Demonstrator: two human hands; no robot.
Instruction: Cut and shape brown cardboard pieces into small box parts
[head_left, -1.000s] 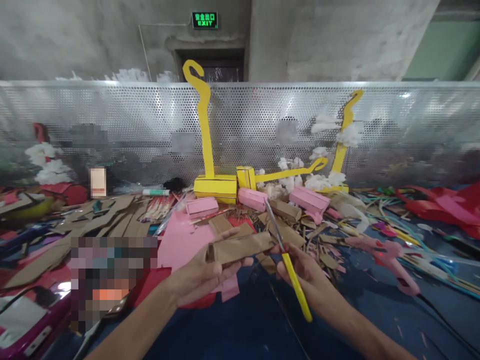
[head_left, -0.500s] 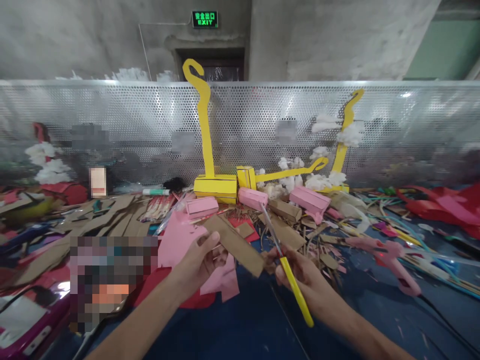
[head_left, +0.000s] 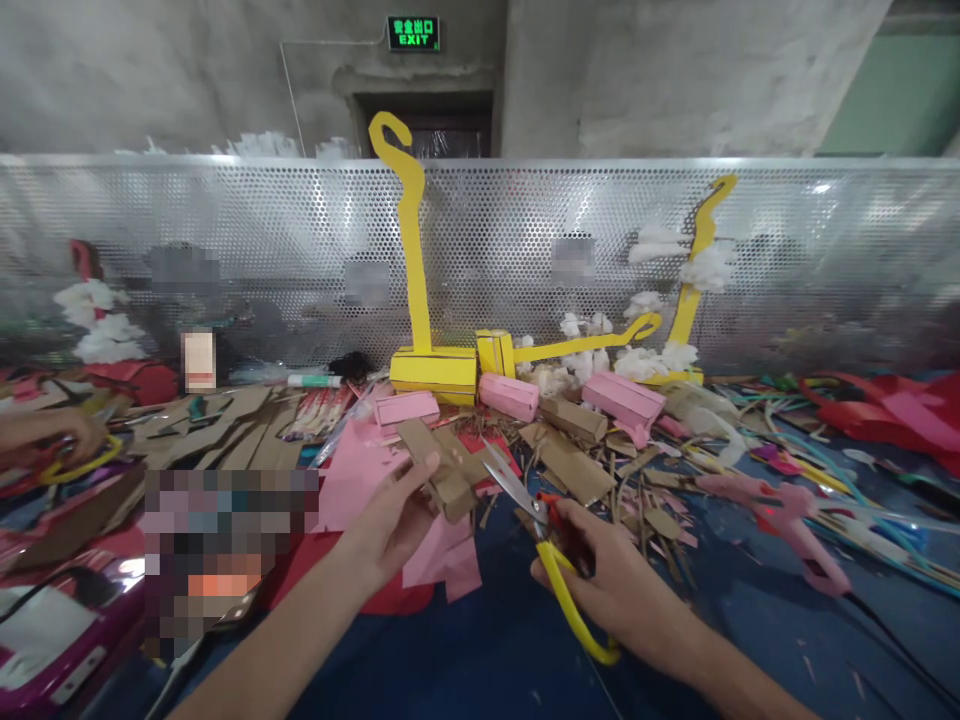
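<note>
My left hand [head_left: 401, 515] pinches a brown cardboard strip [head_left: 450, 485], now short and angled, over pink paper [head_left: 356, 480]. My right hand [head_left: 611, 570] is closed around scissors [head_left: 559, 590] with a yellow handle loop and a red part by the thumb. Their blades point up and left toward the cardboard and look slightly parted. A small gap shows between the blade tips and the strip. Cardboard scraps [head_left: 566, 465] and a brown cardboard box shape [head_left: 574, 418] lie just beyond.
Yellow hooked paper figures [head_left: 433, 372] and pink boxes [head_left: 508, 396] stand along a perforated metal screen [head_left: 495, 260]. A pink glue gun [head_left: 795, 515] with a cord lies at right. Another person's hand [head_left: 52, 440] is at far left, by a yellow loop.
The cardboard in my left hand now looks shorter and differently angled. My right hand has turned the scissors, whose blades now spread apart. Another person's hand has appeared at far left.
</note>
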